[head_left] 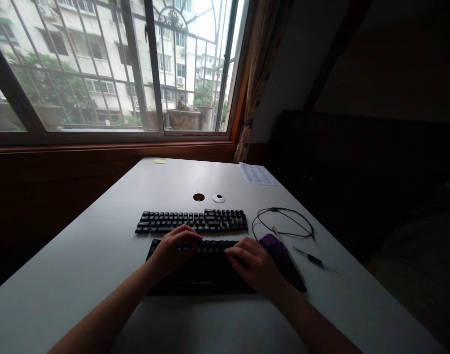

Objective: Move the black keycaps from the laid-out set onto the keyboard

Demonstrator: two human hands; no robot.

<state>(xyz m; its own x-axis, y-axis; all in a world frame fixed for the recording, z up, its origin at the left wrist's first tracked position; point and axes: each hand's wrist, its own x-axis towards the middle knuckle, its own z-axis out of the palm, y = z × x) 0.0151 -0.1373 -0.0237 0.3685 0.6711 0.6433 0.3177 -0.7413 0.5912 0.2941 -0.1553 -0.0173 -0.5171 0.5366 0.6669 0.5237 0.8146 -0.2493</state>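
Note:
A black keyboard [206, 280] lies near the front of the white table, with a row of keys along its far edge; its near part is too dark to make out. My left hand [173, 250] is over its left half, index finger and thumb curved close together at the far key row. Over the right half is my right hand [252, 260], its fingers bent and thumb tip drawn in beside the same row. Whatever either set of fingertips holds is too small or hidden. Just beyond, black keycaps [173, 216] stand in rows laid out like a keyboard.
Right of the keyboard lie a purple cloth [274, 248], a coiled black cable [309, 226] and a small dark-handled tool with wires [315, 260]. Farther back are a round table hole [198, 197], a white ring [218, 198], printed paper [258, 174] and a yellow note [160, 161].

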